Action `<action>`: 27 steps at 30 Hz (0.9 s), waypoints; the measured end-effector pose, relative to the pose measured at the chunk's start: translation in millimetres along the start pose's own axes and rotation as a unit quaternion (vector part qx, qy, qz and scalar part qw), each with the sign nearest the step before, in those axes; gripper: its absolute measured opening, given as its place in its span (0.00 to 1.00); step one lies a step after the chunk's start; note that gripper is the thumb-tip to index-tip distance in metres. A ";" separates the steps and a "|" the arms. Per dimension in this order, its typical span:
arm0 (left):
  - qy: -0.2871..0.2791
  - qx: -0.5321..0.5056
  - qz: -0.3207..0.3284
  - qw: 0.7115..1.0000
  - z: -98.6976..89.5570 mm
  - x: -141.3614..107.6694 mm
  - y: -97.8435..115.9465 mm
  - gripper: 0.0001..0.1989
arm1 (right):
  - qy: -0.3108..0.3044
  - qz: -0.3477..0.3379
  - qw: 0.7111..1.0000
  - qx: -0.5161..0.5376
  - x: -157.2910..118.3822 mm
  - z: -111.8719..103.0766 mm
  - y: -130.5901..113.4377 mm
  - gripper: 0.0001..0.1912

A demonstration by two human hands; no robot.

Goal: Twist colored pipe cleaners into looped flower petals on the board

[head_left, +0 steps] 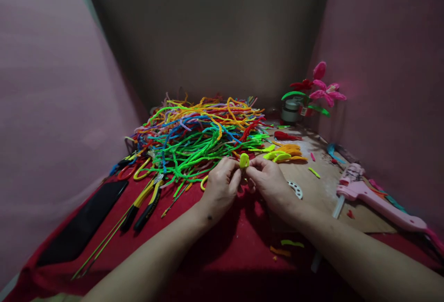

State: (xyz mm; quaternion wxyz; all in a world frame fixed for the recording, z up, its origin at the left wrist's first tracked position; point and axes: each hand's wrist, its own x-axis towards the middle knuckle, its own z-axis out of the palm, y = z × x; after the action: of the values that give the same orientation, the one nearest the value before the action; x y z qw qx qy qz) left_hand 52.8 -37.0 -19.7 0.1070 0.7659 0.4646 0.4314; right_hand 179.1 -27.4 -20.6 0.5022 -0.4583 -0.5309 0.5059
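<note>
Between my two hands, a yellow pipe cleaner (244, 160) is bent into a small loop and held up over the red cloth. My left hand (222, 179) pinches its left side with fingers closed. On the other side, the fingers of my right hand (267, 179) are closed on the same piece; the lower fingertips are partly hidden. Just behind my right hand lie several yellow pipe-cleaner petals (277, 155) beside a bundle of orange ones (290, 149). A big heap of coloured pipe cleaners (201, 131) rises beyond my hands.
Yellow-handled pliers (149, 200), scissors (141, 170) and a black flat object (85, 221) lie at left. At right, a pink glue gun (378, 200) rests on cardboard (322, 200), near a white holed disc (295, 189). Pink pipe-cleaner flowers (328, 91) stand in a grey pot (291, 110).
</note>
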 end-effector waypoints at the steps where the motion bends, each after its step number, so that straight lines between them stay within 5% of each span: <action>1: 0.007 0.014 0.017 1.000 0.8 -0.3 0.4 0.06 | -0.005 0.006 1.000 0.006 -0.6 0.5 -0.5 0.00; 6: 0.030 0.074 0.092 0.993 5.4 -1.4 -1.8 0.06 | -0.030 0.027 0.999 0.021 -2.2 2.1 -1.0 0.07; 11: 0.025 0.081 0.105 0.991 8.5 -3.3 -3.1 0.06 | -0.018 -0.040 0.999 -0.025 0.4 -0.7 1.0 0.03; 19: 0.018 0.033 0.046 0.998 9.6 -2.9 -0.6 0.05 | 0.012 -0.115 0.982 -0.149 3.1 -4.0 2.7 0.02; 27: 0.016 -0.098 -0.063 0.993 7.8 0.3 -3.4 0.05 | -0.036 -0.040 0.999 -0.004 2.0 -2.9 0.2 0.02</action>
State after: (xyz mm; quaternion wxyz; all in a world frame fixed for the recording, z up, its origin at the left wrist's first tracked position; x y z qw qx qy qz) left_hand 56.6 -33.0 -26.1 0.2008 0.7144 0.4689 0.4791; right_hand 181.8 -25.1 -20.7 0.5009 -0.4200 -0.5688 0.4991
